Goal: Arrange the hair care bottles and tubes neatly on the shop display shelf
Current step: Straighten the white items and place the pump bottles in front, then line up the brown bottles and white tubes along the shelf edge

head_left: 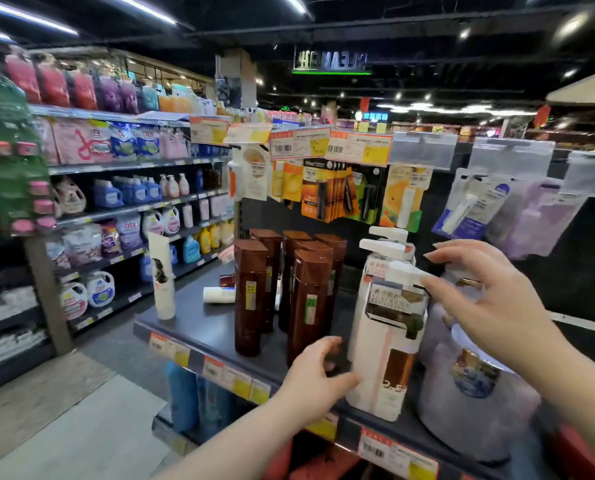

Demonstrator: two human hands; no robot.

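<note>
A white pump bottle [386, 344] stands at the front of the dark display shelf [199, 327]. My left hand [318, 372] grips its lower left side. My right hand [490, 299] has fingers spread, with fingertips touching the pump head. More white pump bottles stand behind it. Several tall brown bottles [310, 306] stand in a cluster to the left. One white tube [163, 275] stands upright at the shelf's left end, and another white tube [218, 294] lies on its side. A pale lilac pump bottle [469, 393] stands on the right.
Hanging packets [330, 192] on pegs fill the panel above the shelf. Price tags [216, 370] line the shelf's front edge. Blue bottles [182, 396] stand on the shelf below. An aisle of detergent shelves [123, 202] runs along the left, with bare floor [64, 427] in front.
</note>
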